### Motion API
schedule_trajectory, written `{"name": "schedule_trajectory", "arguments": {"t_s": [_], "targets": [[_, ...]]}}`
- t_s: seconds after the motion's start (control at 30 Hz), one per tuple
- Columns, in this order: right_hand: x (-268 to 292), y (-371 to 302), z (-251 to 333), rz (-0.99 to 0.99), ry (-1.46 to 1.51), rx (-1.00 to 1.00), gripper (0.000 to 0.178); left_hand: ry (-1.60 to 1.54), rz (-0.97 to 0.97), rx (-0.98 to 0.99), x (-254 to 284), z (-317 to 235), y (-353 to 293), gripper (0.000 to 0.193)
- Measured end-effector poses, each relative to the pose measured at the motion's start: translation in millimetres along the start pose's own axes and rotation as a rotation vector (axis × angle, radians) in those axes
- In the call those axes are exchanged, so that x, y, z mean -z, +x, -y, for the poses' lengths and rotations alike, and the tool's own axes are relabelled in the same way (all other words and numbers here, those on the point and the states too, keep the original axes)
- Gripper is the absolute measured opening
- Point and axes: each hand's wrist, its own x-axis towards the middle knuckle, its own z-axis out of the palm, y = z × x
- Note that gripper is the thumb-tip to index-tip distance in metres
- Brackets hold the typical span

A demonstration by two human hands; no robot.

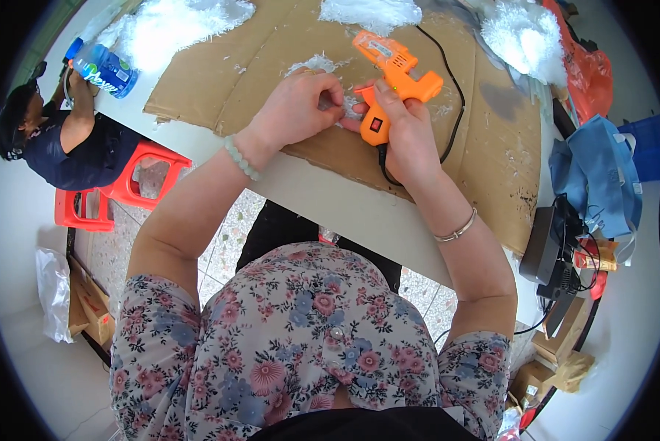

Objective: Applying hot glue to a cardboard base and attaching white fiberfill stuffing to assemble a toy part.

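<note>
My right hand is wrapped round the handle of an orange hot glue gun, whose nozzle points up and away to the left. A black cord runs from the base of its handle. Just left of it, my left hand has its fingers curled together in a pinch; what they hold, if anything, is hidden. White, feathery shreds show between the two hands, and a small white tuft lies just beyond my left hand. Both hands are over a brown cardboard sheet on the white table.
White fluffy heaps lie at the far left, far middle and far right. A blue-labelled bottle stands at the left, near a seated person and red stools. Blue fabric and a black box with cables are at the right.
</note>
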Motion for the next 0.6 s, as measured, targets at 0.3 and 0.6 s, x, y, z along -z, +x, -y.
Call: {"name": "schedule_trajectory", "arguments": {"t_s": [0.3,0.6], "targets": [[0.0,0.4,-1.4,-0.024,-0.012,-0.023,0.023,-0.658,0.061,0.380,25.1,8.4,5.8,0.021],[6.5,1.0,-2.7,-0.017,0.017,-0.051,0.022,-0.404,-0.479,0.179,41.9,11.9,-19.9,0.014]]}}
